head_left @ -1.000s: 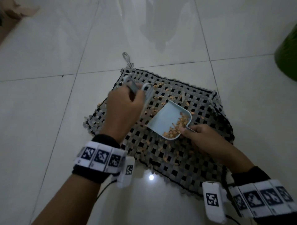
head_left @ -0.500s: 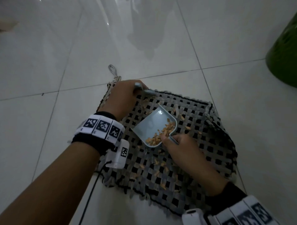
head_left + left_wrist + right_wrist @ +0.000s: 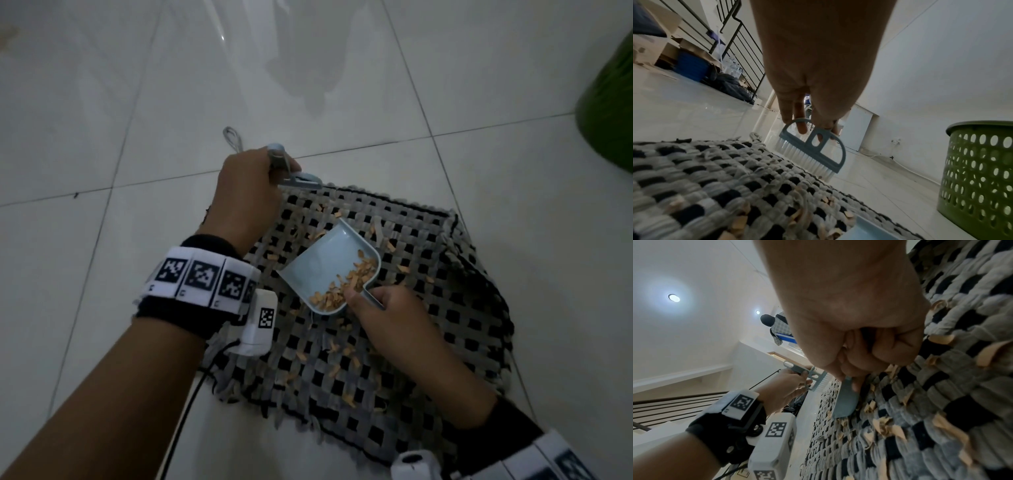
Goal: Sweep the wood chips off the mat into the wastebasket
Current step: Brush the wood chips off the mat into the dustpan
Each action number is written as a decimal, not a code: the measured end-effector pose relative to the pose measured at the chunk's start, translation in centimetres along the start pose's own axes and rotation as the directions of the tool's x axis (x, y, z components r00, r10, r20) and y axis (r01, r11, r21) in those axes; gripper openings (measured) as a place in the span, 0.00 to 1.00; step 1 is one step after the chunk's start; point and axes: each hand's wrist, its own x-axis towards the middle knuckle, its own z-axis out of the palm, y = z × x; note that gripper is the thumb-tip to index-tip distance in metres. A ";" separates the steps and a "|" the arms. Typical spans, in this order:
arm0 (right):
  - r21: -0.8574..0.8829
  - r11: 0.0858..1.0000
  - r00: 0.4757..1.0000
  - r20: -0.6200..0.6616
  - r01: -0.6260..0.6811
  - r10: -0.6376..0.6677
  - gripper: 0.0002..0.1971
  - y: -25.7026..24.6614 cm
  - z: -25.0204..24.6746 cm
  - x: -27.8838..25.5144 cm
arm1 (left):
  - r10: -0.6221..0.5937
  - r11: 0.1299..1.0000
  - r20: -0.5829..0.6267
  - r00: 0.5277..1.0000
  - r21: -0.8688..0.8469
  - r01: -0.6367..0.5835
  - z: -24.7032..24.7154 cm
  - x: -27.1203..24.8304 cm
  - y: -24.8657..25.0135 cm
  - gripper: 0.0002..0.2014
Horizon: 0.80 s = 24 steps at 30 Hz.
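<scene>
A grey and black woven mat (image 3: 428, 342) lies on the tiled floor with tan wood chips (image 3: 342, 356) scattered over it. My left hand (image 3: 246, 192) grips a small blue brush (image 3: 813, 149) by its handle at the mat's far left corner, white bristles pointing down. My right hand (image 3: 387, 318) holds the handle of a light blue dustpan (image 3: 325, 267), which rests on the mat's middle and carries a pile of chips (image 3: 346, 284) along its rear edge. The green perforated wastebasket (image 3: 978, 175) stands on the floor to the right of the mat.
White glossy tiles (image 3: 137, 102) surround the mat. A cord loop (image 3: 233, 137) sticks out from the mat's far corner. Dark stair railings (image 3: 731, 32), cardboard boxes (image 3: 657, 45) and a black bag (image 3: 731, 84) stand beyond the floor at the left.
My left hand has drawn the brush away from the dustpan mouth to the mat's far left corner. The dustpan stays on the mat with its chips, held by my right hand.
</scene>
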 end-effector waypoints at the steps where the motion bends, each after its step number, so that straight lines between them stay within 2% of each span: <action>1: -0.005 1.000 1.000 -0.002 0.005 -0.005 0.26 0.0 0.0 -0.1 | -0.009 1.000 0.028 1.000 0.007 0.009 0.2 -0.2 -0.1 0.18; 4: -0.013 1.000 1.000 0.005 0.003 -0.003 0.26 0.0 0.0 -0.2 | -0.041 0.999 0.119 0.992 0.037 0.036 -0.2 -1.5 -0.5 0.18; 6: -0.022 1.000 1.000 0.011 -0.012 0.012 0.25 -0.1 0.0 -0.2 | -0.061 0.997 0.131 0.989 0.057 0.054 -1.0 -1.9 -0.4 0.19; 10: -0.041 0.999 1.000 0.012 -0.014 0.015 0.25 0.1 0.0 -0.3 | -0.062 0.998 -0.016 0.998 -0.034 0.061 -0.8 -1.0 0.7 0.21; 12: -0.037 0.999 1.000 0.014 -0.007 0.008 0.24 0.1 0.0 -0.4 | -0.047 0.997 -0.039 0.998 -0.068 0.044 0.3 -0.5 1.2 0.21; 16: -0.040 0.999 1.000 0.013 -0.007 0.008 0.24 0.1 -0.1 -0.3 | -0.038 0.998 0.090 0.995 -0.042 0.042 1.4 -1.6 1.3 0.20; 20: -0.027 1.000 1.000 0.015 -0.014 0.014 0.25 0.0 -0.2 -0.4 | -0.070 0.998 0.149 0.986 0.017 0.068 -0.2 -2.8 0.7 0.19; 21: -0.029 0.999 1.000 0.016 -0.014 0.014 0.25 0.0 -0.2 -0.4 | -0.078 0.997 0.131 0.988 0.003 0.078 -0.5 -2.7 0.7 0.18; 24: -0.032 0.999 1.000 0.013 -0.023 0.024 0.25 0.0 -0.1 -0.6 | -0.121 0.988 -0.037 0.992 -0.098 0.117 -0.1 -2.0 1.1 0.18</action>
